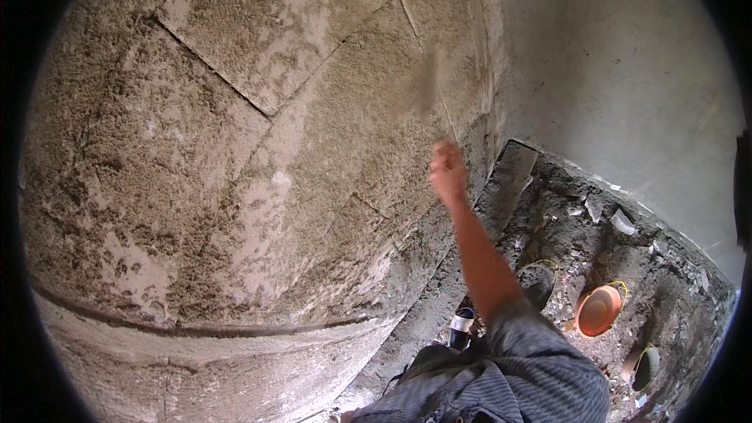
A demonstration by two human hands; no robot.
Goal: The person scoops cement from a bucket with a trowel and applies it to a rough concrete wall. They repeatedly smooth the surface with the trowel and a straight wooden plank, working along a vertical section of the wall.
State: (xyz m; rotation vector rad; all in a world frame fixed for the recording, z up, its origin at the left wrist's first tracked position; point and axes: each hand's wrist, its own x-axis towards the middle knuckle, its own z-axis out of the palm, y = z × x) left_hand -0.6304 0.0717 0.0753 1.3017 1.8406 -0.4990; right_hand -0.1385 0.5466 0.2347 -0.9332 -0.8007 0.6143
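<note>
My right hand (448, 174) is raised at the end of my outstretched arm, close to a rough, stained wall (235, 211). Its fingers look curled in a fist, slightly smeared by motion. Just above the fist is a dark blurred streak (428, 82) against the wall; I cannot tell whether it is a tool or a shadow. What the fingers grip, if anything, is hidden. Thin grooves run across the wall's surface, and a ledge (211, 348) juts out along its lower part. My left hand does not show.
A smooth grey wall (611, 63) meets the rough one at right. On the debris-strewn floor stand an orange bucket (599, 311), a dark bucket (538, 282) and a pale bucket (646, 368). A dark bottle-like thing with a white band (460, 323) is beside my body. Broken pieces (623, 222) lie around.
</note>
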